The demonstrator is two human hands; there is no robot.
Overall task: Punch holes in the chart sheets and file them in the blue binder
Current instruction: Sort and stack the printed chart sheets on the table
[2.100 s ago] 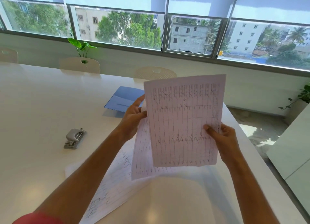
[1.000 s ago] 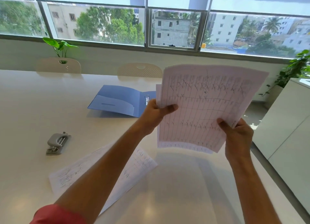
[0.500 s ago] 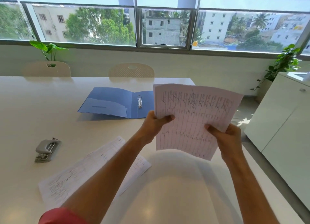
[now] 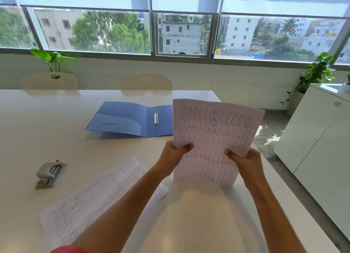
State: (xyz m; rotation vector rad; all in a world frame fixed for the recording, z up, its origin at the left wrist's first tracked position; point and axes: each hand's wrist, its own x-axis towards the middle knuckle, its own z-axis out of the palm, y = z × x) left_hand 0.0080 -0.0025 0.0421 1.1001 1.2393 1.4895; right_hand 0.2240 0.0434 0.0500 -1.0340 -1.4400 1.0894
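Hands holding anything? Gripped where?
Both grip the upright chart sheets: left hand pinches their left edge, right hand the lower right edge.

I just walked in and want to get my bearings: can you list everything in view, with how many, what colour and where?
table: one, white, fills the foreground
binder: one, blue, lying open far side of the table, metal rings showing
hole punch: one, grey, on the table at left
loose sheets: a few, count unclear, white with handwritten charts, flat on the table under the left forearm
held sheets: a small stack, white charts, upright, bottom edge at the table
chairs: two, cream, behind the table
plants: two, green, by the windows, left and right
cabinet: one, white, at right
left hand: grips the stack's left edge
right hand: grips its lower right
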